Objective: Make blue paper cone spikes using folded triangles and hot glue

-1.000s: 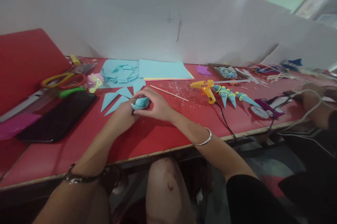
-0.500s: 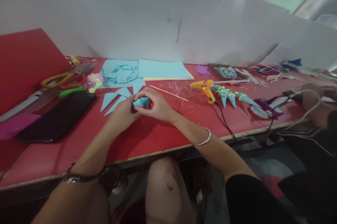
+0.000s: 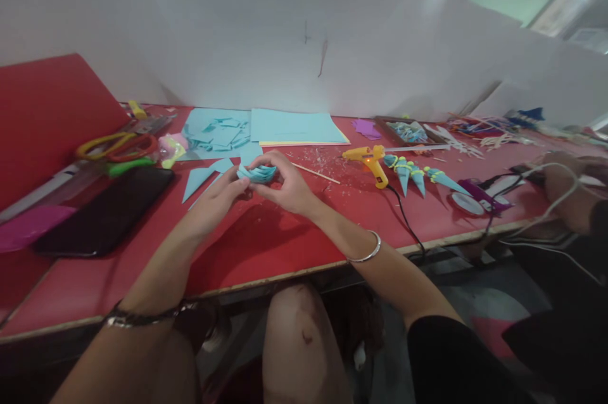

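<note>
With left hand point(image 3: 213, 204) and right hand point(image 3: 292, 187) clamped on a layered, pale-blue paper piece point(image 3: 259, 174), poised over the glossy red tabletop point(image 3: 280, 242). Could crease it by pinching too hard, or loosen it through a slack grip. Could nudge pointed blue paper pieces point(image 3: 196, 181) by dipping left, or touch the yellow plastic glue gun point(image 3: 377, 171), possibly hot, reaching right.

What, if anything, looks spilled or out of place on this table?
Pale scraps lie scattered across the red tabletop beside the yellow glue gun, like uncleared debris. Nothing looks clearly damaged.
</note>
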Demonstrator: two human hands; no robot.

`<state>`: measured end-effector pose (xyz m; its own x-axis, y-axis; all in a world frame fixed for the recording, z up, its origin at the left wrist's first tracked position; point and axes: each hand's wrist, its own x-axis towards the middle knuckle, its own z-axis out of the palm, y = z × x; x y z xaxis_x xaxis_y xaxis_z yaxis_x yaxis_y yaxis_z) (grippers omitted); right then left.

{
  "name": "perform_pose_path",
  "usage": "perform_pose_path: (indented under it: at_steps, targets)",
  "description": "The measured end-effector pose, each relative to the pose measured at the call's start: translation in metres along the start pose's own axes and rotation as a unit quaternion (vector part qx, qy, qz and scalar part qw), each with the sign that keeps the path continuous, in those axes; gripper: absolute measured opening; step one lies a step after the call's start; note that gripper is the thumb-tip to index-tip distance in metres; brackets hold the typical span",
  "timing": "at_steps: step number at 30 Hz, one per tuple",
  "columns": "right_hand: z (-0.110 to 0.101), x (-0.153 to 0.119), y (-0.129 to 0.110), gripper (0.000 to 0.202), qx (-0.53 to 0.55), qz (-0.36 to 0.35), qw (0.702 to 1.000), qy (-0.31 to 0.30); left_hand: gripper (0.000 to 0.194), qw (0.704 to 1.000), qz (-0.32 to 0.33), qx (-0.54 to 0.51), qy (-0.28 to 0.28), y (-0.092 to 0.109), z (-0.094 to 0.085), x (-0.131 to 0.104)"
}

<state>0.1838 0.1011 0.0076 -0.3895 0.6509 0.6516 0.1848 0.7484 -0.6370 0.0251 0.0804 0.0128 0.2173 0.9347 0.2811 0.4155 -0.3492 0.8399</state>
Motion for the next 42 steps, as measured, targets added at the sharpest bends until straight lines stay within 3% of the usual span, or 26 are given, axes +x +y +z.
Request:
perform_pose_path:
  at_steps: [8, 17, 24, 35, 38, 42]
  targets:
    - [0.000, 0.000, -0.006, 0.025, -0.045, -0.005, 0.998, -0.044, 0.044, 0.999, 0.002, 0.011, -0.039, 0.001, 0.005, -0.003]
    - [0.000, -0.001, -0.007, 0.029, -0.036, 0.005, 0.998, -0.052, 0.038, 1.000, -0.013, 0.009, 0.023, 0.010, 0.004, -0.002]
    - [0.001, -0.001, -0.003, 0.026, -0.047, -0.005, 0.998, -0.037, 0.031, 0.999, -0.026, 0.014, 0.031, 0.014, 0.004, 0.000]
    - [0.000, 0.002, -0.005, 0.022, -0.076, -0.009, 0.997, -0.026, 0.035, 0.996, -0.016, -0.088, 0.009, 0.008, 0.002, 0.003]
    - [-0.003, 0.003, 0.000, 0.020, -0.083, -0.001, 0.997, -0.013, 0.033, 0.998, -0.017, -0.055, 0.019, 0.005, 0.003, 0.003]
    - [-0.011, 0.004, 0.012, 0.017, -0.100, 0.044, 0.994, 0.014, 0.039, 0.996, -0.004, 0.086, 0.012, -0.003, 0.003, 0.002]
